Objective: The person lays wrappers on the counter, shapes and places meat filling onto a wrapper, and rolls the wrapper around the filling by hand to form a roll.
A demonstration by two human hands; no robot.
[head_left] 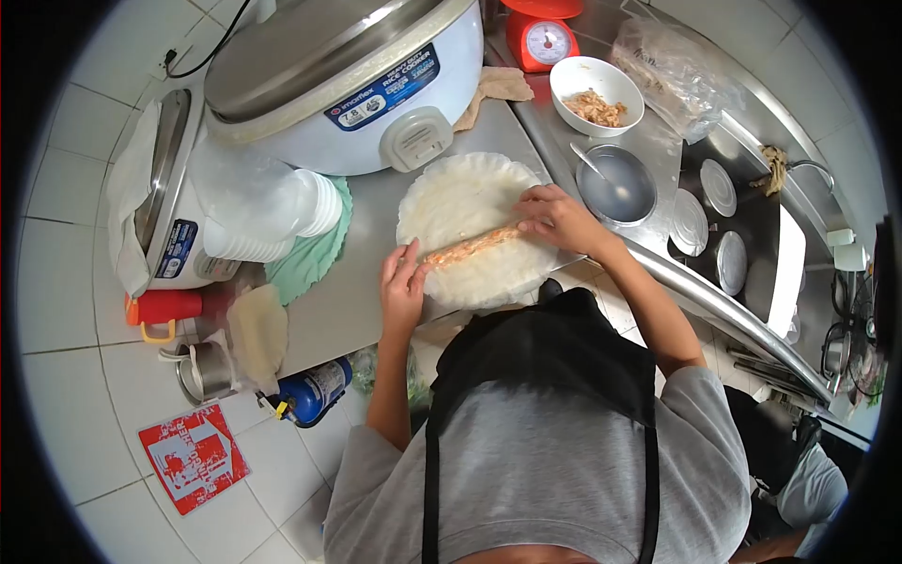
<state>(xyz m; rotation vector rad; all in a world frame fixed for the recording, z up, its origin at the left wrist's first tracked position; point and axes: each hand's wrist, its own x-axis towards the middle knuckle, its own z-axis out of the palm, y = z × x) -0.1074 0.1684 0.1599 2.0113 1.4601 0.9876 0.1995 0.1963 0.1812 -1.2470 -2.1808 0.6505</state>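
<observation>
Filling [470,247] is flanked by left hand [404,289] and right hand [562,221], fingers curled, grip unclear; likely tearable, wrapper [460,193] is best held along tabletop's [329,324] near edge.

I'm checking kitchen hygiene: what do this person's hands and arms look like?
The left hand and right hand are ungloved; no watch or bracelet shows. The forearms are bare. The grey shirt has short sleeves; a black apron is worn over it.
</observation>
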